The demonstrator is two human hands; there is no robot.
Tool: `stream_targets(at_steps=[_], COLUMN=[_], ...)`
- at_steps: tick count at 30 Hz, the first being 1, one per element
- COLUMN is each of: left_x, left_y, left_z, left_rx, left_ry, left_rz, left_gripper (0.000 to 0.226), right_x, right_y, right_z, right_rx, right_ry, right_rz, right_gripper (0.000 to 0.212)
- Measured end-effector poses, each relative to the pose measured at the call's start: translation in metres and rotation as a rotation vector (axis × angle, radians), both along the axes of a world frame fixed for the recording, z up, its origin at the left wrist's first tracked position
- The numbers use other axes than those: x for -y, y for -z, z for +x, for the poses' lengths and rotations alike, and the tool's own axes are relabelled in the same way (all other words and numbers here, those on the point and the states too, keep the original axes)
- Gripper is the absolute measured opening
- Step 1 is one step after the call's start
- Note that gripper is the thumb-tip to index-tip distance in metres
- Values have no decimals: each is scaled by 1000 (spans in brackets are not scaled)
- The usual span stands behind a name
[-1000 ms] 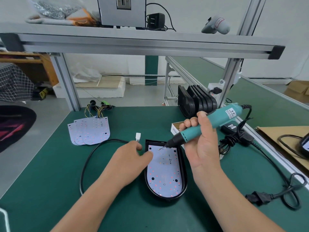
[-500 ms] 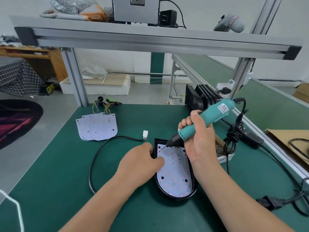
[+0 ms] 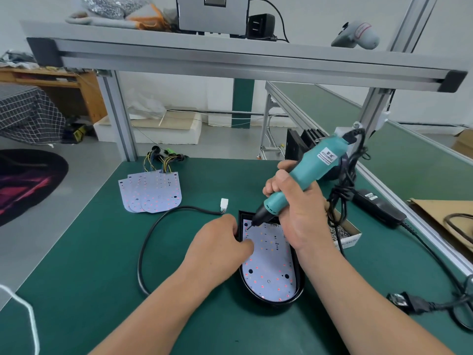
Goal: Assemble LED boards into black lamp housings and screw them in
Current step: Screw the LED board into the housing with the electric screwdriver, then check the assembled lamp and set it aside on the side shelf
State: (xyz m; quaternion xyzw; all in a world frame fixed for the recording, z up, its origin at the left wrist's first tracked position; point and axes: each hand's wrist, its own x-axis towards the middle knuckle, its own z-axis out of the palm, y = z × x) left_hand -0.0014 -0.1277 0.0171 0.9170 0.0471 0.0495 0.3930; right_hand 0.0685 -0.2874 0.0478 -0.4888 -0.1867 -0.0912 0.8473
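A black lamp housing (image 3: 299,290) lies on the green table (image 3: 89,265) with a white LED board (image 3: 268,267) seated inside it. My right hand (image 3: 299,211) grips a teal electric screwdriver (image 3: 304,172), tilted, its tip down on the board's far left corner. My left hand (image 3: 220,247) grips the housing's left rim, thumb lying on the board. The housing's black cable (image 3: 153,226) loops to the left and ends in a white connector (image 3: 224,203).
A stack of spare LED boards (image 3: 153,193) with coloured wires lies at the back left. A small box of screws (image 3: 344,233) sits right of the housing. More black housings (image 3: 297,144) stand behind. A power adapter (image 3: 376,206) and cords trail on the right.
The screwdriver tip has come down from above the board onto its far left corner. My left hand has stayed on the housing's left rim.
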Motion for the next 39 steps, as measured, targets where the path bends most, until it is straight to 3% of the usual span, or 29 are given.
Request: stream_targets(at_steps=[5, 17, 23, 30, 34, 39], left_x=[1, 0, -1, -1, -2, -4], left_y=[2, 3, 3, 3, 1, -2], left_z=[1, 1, 3, 1, 2, 4], left_rx=[10, -11, -22, -21, -33, -33], left_ry=[-4, -13, -15, -23, -30, -39], left_rz=[-43, -60, -82, -83, -84, -134], left_gripper=[26, 26, 28, 23, 19, 20], right_x=[-7, -3, 8, 37, 79, 133], right_y=[-4, -4, -1, -22, -26, -20], right_z=[-4, -6, -7, -7, -1, 6], right_rx=[92, 73, 33, 47, -86, -296], right_ry=[-122, -227, -254, -34, 223, 374], right_rz=[-100, -170, -102, 33, -140, -319], right_gripper=[12, 15, 38, 33, 25, 15])
